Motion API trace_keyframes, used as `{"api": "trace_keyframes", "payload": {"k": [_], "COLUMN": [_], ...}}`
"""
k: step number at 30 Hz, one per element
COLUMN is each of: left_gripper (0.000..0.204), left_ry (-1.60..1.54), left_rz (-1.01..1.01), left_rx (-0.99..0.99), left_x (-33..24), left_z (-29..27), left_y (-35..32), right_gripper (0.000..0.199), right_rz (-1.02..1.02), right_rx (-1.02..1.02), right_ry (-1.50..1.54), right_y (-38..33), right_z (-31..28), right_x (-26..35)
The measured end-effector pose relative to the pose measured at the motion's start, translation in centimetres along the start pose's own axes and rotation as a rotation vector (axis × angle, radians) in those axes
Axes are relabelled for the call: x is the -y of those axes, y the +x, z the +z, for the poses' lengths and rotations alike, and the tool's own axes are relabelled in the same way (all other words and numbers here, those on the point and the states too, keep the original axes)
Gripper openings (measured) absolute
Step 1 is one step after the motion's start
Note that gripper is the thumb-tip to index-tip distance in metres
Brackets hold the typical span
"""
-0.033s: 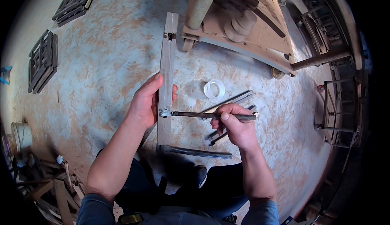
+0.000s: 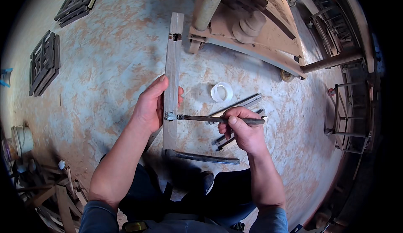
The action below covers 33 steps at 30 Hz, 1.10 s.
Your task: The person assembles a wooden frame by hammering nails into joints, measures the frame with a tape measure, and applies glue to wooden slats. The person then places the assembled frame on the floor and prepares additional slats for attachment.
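Observation:
My left hand grips a long, squared wooden bar upright in front of me, thumb on its left side and fingertips showing on its right. A dark mortise is cut near the bar's far end, and another slot near its lower end is smeared with a wet, whitish-grey substance. Closed around a slim dark stick with a thicker end is my right hand. The stick's narrow tip touches or nearly touches the smeared slot; whether it has bristles I cannot tell.
A white round tub stands on the mottled floor beyond my right hand. Narrow bars lie beneath that hand, and a curved dark bar lies near my feet. A wooden cart is at far right; stacked frames lie left.

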<state>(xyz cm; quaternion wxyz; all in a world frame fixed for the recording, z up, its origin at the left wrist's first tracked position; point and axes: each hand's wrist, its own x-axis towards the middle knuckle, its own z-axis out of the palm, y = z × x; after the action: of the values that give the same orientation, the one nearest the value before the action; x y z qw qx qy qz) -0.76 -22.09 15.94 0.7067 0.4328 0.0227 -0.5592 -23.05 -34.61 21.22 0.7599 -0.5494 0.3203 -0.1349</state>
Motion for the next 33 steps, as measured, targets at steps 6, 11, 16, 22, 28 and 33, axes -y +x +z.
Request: {"api": "trace_keyframes", "payload": {"k": [6, 11, 16, 22, 28, 33], "left_gripper": [0.035, 0.038, 0.042, 0.044, 0.034, 0.032], "left_ry": [-0.046, 0.205, 1.029, 1.783, 1.98, 1.997], "left_rz": [-0.006, 0.009, -0.066, -0.091, -0.099, -0.086], "left_rx": [0.073, 0.061, -0.268, -0.459, -0.555, -0.556], "left_x": [-1.1, -2.2, -2.1, 4.4, 9.1, 10.7], "left_z": [-0.5, -3.8, -8.8, -17.5, -22.6, -24.0], "left_y": [0.2, 1.1, 2.5, 4.2, 5.2, 5.6], "right_gripper": [0.012, 0.019, 0.024, 0.028, 0.029, 0.027], "right_rz": [-0.082, -0.165, -0.118, 0.006, 0.088, 0.035], "right_rx": [-0.031, -0.171, -0.423, -0.606, -0.566, -0.496], "right_ry": [-0.006, 0.073, -0.145, -0.302, -0.551, -0.609], "right_y": [-0.2, 0.3, 2.9, 5.7, 9.3, 10.9], "right_z": [-0.6, -2.3, -5.3, -12.4, -14.7, -14.5], "right_x": [0.2, 0.2, -1.0, -6.9, -12.8, -15.9]}}
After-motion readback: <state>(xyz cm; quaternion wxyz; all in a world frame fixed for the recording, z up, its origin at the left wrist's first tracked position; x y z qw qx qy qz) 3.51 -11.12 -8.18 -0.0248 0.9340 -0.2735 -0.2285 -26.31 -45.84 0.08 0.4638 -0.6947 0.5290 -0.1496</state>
